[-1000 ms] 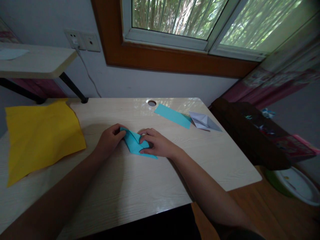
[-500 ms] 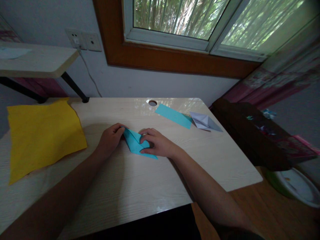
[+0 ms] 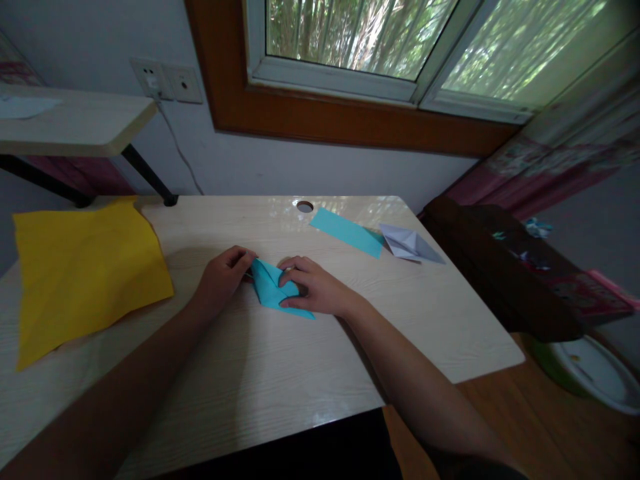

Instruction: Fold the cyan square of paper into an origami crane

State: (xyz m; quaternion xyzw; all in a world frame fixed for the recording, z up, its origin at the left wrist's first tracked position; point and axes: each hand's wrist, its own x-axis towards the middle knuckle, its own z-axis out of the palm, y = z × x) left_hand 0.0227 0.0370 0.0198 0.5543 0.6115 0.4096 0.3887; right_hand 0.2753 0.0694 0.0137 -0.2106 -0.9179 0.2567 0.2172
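Turquoise paper, creased into a pointed, many-sided shape, lies on the pale wood-grain table (image 3: 300, 373) between the two hands; this folded turquoise paper (image 3: 269, 291) has a diagonal crease across its upper face and a narrow tip pointing to the right. Down on the floor at the right stands a round basin (image 3: 607, 383), white inside and green along its near left side, with a small yellowish bit in it, too small to make out. Near it, on a dark wooden piece of furniture (image 3: 500, 280), sit a pink-edged object (image 3: 590, 293), possibly a box, its contents too dim to tell, and some small coloured items (image 3: 537, 227). The left hand (image 3: 225, 273) has its thumb and forefinger brought together at the upper left corner of the folded paper, pinching it; its other fingers are curled and partly hidden. The right hand (image 3: 315, 287) is spread wider, thumb and bent fingers parted, their tips resting on the right part of the paper. Beyond that hand a flat turquoise strip (image 3: 347, 231) reaches a folded whitish paper (image 3: 410, 243), and a yellow sheet (image 3: 93, 267) lies well apart on the left, its edges uneven.
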